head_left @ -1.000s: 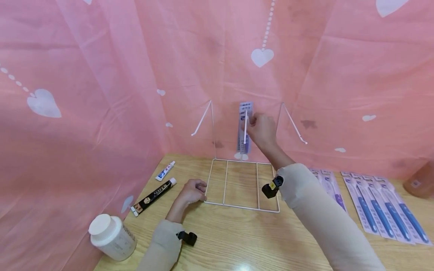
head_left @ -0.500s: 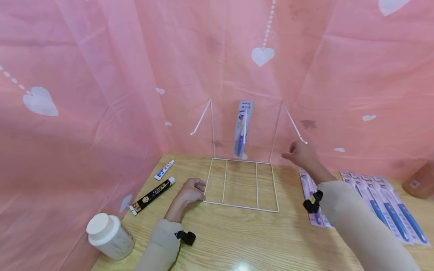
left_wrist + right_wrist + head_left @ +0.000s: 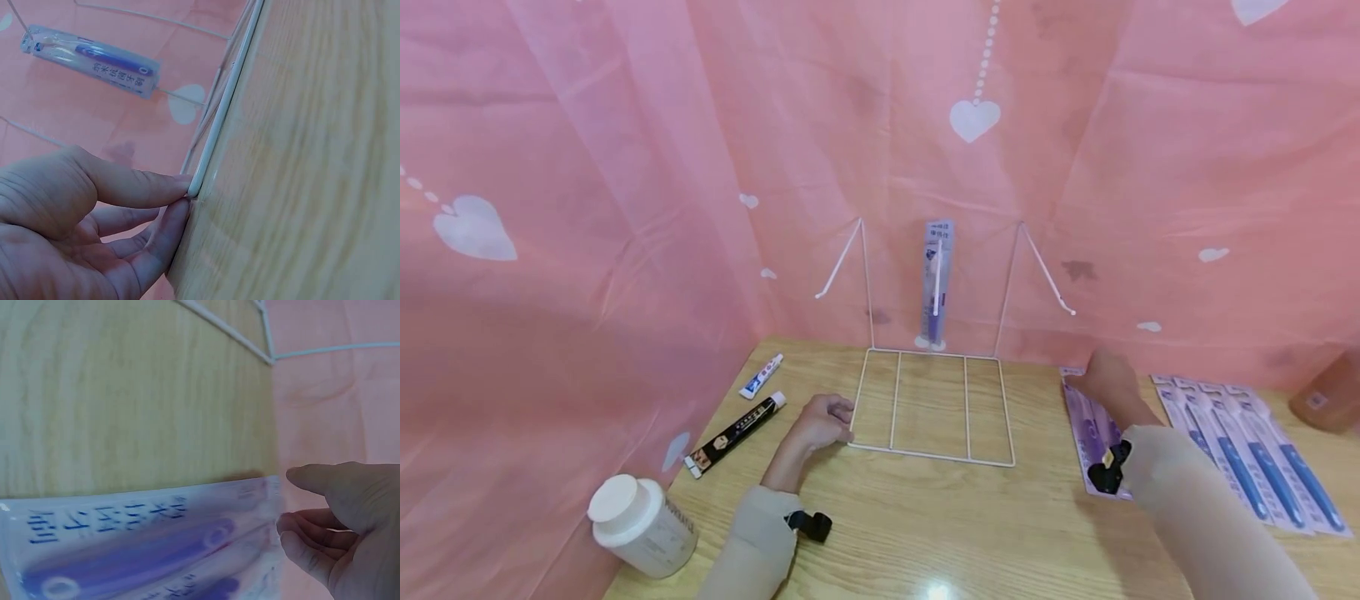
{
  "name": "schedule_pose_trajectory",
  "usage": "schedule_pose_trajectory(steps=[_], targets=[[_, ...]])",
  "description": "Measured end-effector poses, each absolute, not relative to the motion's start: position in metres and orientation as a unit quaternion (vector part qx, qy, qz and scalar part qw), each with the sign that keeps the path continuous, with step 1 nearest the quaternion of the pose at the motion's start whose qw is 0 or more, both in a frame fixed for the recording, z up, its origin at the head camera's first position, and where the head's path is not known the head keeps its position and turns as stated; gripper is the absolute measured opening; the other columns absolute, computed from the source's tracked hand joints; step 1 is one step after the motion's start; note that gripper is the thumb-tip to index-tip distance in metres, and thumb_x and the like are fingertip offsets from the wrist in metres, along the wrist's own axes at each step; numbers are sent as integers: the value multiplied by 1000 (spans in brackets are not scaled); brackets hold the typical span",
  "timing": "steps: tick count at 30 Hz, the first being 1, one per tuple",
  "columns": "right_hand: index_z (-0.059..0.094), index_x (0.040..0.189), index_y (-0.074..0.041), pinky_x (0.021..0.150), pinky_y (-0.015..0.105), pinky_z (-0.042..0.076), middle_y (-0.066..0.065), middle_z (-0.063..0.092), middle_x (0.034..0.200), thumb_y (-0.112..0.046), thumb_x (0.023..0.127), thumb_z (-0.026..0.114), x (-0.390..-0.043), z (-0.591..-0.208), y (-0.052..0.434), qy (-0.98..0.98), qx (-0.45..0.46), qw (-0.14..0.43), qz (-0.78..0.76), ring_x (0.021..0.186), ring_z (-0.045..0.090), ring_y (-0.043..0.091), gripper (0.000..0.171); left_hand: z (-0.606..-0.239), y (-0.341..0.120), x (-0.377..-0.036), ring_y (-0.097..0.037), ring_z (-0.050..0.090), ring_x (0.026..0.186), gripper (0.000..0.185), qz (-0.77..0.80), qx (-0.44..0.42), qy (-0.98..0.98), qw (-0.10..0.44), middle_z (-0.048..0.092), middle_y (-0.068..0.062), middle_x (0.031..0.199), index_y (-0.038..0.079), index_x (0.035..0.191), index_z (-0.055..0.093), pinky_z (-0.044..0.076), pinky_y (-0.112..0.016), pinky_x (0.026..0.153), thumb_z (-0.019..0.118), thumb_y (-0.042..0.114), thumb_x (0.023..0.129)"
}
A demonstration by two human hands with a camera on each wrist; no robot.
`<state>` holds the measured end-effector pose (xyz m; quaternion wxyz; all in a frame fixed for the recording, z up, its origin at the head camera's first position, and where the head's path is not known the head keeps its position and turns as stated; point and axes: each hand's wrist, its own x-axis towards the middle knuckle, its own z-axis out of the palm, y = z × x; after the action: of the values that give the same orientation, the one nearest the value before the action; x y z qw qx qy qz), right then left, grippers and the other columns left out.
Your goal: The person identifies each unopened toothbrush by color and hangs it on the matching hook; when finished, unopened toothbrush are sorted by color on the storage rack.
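A white wire rack [image 3: 967,408] stands on the wooden table, with three hooks rising at its back. From the middle hook hangs a packaged purple toothbrush [image 3: 945,279]. My left hand [image 3: 822,423] pinches the rack's front left corner between thumb and fingers, as the left wrist view shows up close. At the right, my right hand [image 3: 1107,385] is over the top end of the packaged purple toothbrushes [image 3: 1084,429] lying flat on the table. In the right wrist view its thumb and fingertips are spread apart right at the clear package's [image 3: 125,544] end edge.
Several packaged blue toothbrushes [image 3: 1262,458] lie in a row at the far right, before an orange-brown container [image 3: 1330,396]. On the left are a small toothpaste tube [image 3: 762,376], a black toothpaste tube [image 3: 735,435] and a white jar [image 3: 647,525]. A pink curtain [image 3: 1150,208] hangs behind.
My right hand has left the toothbrush package on the middle hook and moved right and down to the purple packages. The hung package swung and straightened. My left hand stays at the rack corner.
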<state>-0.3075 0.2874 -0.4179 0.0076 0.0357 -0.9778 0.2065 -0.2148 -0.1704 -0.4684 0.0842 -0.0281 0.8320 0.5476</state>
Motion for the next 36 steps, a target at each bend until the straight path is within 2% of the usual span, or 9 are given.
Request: schedule_pose_trajectory(steps=[5,10,19,29,36], targets=[[52,72,0,51,34,41,8,48,65,-22,84,71,-304,-429,289,-976,4,-30,217,58,48,23,31,-467,-170,-215,-23,60,84,48,544,-27,835,79,59,-12,94,-6,117,64,54,-30,73,77,-15,71],[51,70,-2,49,32,41,6,48,62,-22,86,68,-307,-439,291,-978,-3,-28,209,55,49,21,31,-469,-170,-214,-23,60,83,50,542,-27,836,76,59,-13,94,-6,117,64,55,-30,74,77,-16,70],[50,69,-2,50,34,41,9,50,64,-19,81,67,-307,-439,290,-979,16,-23,202,57,50,23,27,-472,-170,-214,-23,61,83,49,536,-30,840,76,60,-12,94,-5,116,65,55,-31,74,78,-14,70],[41,57,-11,45,30,30,0,39,53,-16,81,67,-302,-413,281,-976,88,62,187,48,38,17,35,-464,-167,-218,-23,61,85,52,534,-21,842,69,60,-13,94,-7,117,64,55,-31,76,77,-16,68],[40,55,-13,46,31,30,-1,40,50,-12,80,64,-288,-389,259,-964,135,130,189,47,37,17,35,-468,-168,-215,-23,61,84,52,539,-28,839,74,59,-14,95,-8,117,63,55,-31,75,77,-17,68]])
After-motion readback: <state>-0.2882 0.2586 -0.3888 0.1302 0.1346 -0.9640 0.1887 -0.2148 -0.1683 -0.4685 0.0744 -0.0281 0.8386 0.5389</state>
